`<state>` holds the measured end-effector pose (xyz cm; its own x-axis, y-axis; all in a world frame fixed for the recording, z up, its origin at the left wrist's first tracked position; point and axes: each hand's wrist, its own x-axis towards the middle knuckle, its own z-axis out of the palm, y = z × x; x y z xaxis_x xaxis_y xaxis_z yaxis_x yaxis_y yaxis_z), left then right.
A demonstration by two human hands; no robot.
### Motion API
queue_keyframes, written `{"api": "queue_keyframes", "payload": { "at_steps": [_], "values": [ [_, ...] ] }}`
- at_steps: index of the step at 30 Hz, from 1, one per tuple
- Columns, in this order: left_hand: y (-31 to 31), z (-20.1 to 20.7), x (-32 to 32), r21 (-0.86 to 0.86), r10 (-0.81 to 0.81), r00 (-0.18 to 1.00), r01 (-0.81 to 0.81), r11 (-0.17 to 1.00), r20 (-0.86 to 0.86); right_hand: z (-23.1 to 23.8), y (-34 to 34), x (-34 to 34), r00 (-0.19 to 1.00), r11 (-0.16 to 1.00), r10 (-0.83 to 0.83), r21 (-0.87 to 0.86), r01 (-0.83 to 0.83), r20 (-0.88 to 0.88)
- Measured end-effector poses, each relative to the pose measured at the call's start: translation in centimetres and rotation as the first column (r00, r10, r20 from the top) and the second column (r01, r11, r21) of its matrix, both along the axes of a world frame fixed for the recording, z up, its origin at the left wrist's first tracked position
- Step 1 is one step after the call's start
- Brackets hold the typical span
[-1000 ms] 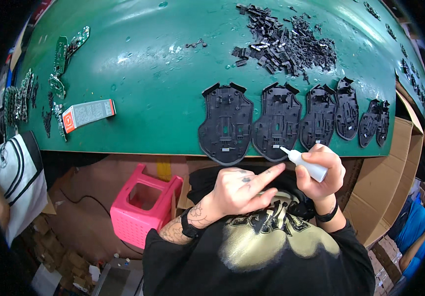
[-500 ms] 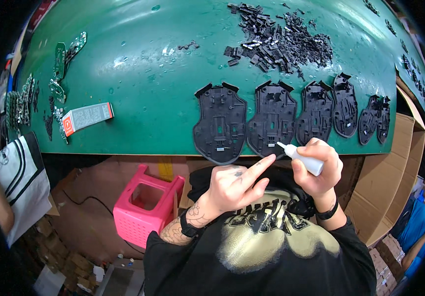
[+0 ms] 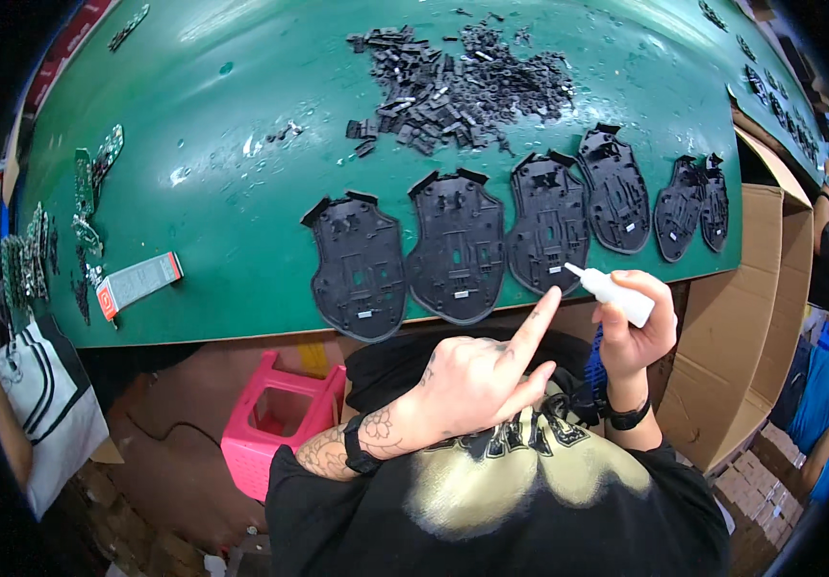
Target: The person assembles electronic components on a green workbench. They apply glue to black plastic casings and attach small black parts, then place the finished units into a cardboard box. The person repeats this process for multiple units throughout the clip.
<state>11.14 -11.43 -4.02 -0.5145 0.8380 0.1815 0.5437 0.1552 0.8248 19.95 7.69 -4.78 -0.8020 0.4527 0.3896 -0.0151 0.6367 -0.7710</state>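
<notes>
A row of black plastic shells, shaped like computer mouse bases, lies along the table's near edge. My right hand (image 3: 639, 317) grips a small white squeeze bottle (image 3: 623, 298). The bottle tilts, its thin nozzle pointing left at the lower end of the third shell (image 3: 549, 221) from the left, near a small pale rectangular piece (image 3: 556, 271). Whether the tip touches the shell is unclear. My left hand (image 3: 477, 380) has its index finger stretched to that shell's near edge, thumb apart and other fingers curled. Similar pale pieces show on the first shell (image 3: 359, 264) and second shell (image 3: 458, 245).
A heap of small black plastic parts (image 3: 463, 91) lies farther back on the green table (image 3: 232, 183). Green circuit boards (image 3: 25, 264) and a small grey-and-red box (image 3: 138, 285) are at the left. A cardboard box (image 3: 737, 308) stands right, a pink stool (image 3: 280, 418) below the edge.
The bottle's nozzle has gone from the second shell to the third, and my left index finger has moved along with it. The whole view has shifted, so the shells appear farther left.
</notes>
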Motion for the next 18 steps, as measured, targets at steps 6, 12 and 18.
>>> {"api": "queue_keyframes", "payload": {
  "at_steps": [6, 12, 18],
  "values": [
    [0.54, 0.01, 0.13, -0.102, -0.014, 0.998, 0.008, 0.995, -0.068, 0.58, 0.49, -0.57, 0.991, 0.992, 0.122, 0.036, -0.121, -0.057],
    [0.7, -0.11, 0.19, -0.1, 0.001, 0.997, -0.008, 0.995, -0.075, 0.45, 0.59, -0.83, 0.99, 0.989, 0.137, 0.057, -0.134, -0.043],
    [0.74, -0.1, 0.26, -0.103, 0.003, 0.996, -0.012, 0.995, -0.086, 0.49, 0.85, -0.9, 0.986, 0.985, 0.158, 0.082, -0.153, -0.047]
  ]
}}
